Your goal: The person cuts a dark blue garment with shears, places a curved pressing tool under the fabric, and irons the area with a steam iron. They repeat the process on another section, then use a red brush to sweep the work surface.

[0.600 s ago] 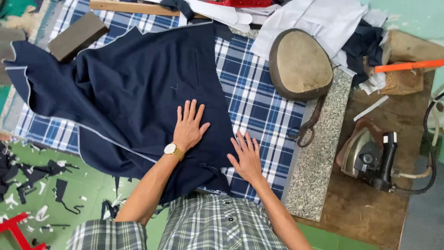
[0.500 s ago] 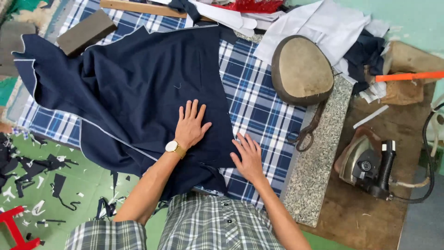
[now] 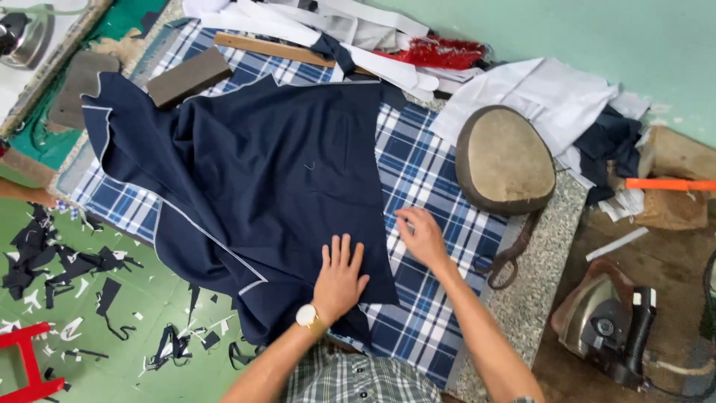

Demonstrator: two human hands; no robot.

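On the blue-and-white checked pressing pad (image 3: 440, 172), a dark navy cloth garment panel with pale piped edges (image 3: 253, 172) lies spread, and the left hand (image 3: 339, 280) presses flat on its lower corner, fingers splayed, gripping nothing. Right hand (image 3: 421, 235) rests open on the checks just beside the cloth edge; smoothing looks best done with even, flat palms, outward, well apart from the black-handled steam iron (image 3: 608, 328)
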